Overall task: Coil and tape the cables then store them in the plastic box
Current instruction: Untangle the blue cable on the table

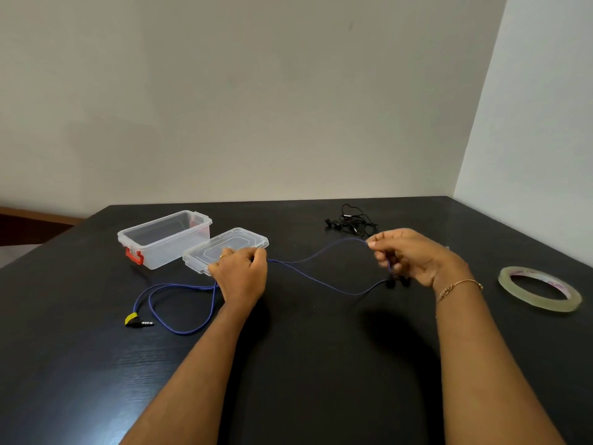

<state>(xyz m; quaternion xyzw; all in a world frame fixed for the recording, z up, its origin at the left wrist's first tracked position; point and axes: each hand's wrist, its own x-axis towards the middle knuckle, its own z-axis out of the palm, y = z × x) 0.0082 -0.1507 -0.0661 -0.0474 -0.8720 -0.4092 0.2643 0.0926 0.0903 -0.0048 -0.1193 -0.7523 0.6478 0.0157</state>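
Both forearms reach in over the near edge of the black table point(96, 364). Stretched between the hands, the blue earphone cable point(321, 282) runs left to right: the left hand point(242, 273) pinches it mid-length, the right hand point(407, 255) pinches a loop near the earbud end. Its slack and plug point(138, 321) trail off left, nearer the left hand, which looks best placed to gather them.

Soft even indoor light, faint sheen on dark table point(96, 364), wide-angle edge bending
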